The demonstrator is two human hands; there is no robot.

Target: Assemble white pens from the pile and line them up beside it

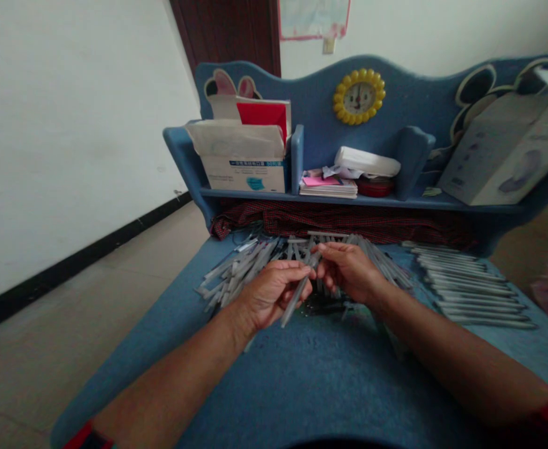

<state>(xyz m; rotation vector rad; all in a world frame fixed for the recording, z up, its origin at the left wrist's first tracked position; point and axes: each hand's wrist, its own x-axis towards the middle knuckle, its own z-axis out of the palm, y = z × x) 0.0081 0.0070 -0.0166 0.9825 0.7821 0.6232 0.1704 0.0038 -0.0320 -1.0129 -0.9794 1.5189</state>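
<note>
My left hand (278, 290) pinches a slim grey pen-like tube (293, 304) between thumb and fingers, its near end slanting down towards me. At the tube's far end are the closed thumb and fingertips of my right hand (346, 268); whether a smaller part sits between them is too small to tell. Loose grey tubes (236, 274) lie in a heap behind and left of my hands. More grey tubes (386, 262) fan out behind my right hand. Small dark pieces (323, 305) lie on the table under my hands, partly hidden.
On the blue table (302, 386), a row of similar tubes (475, 287) lies side by side at right. Behind stands a shelf (250, 194) with a mask box (243, 171), papers (327, 187), a yellow clock (359, 96) and a white box (503, 149). Checked cloth (325, 218) lies beneath.
</note>
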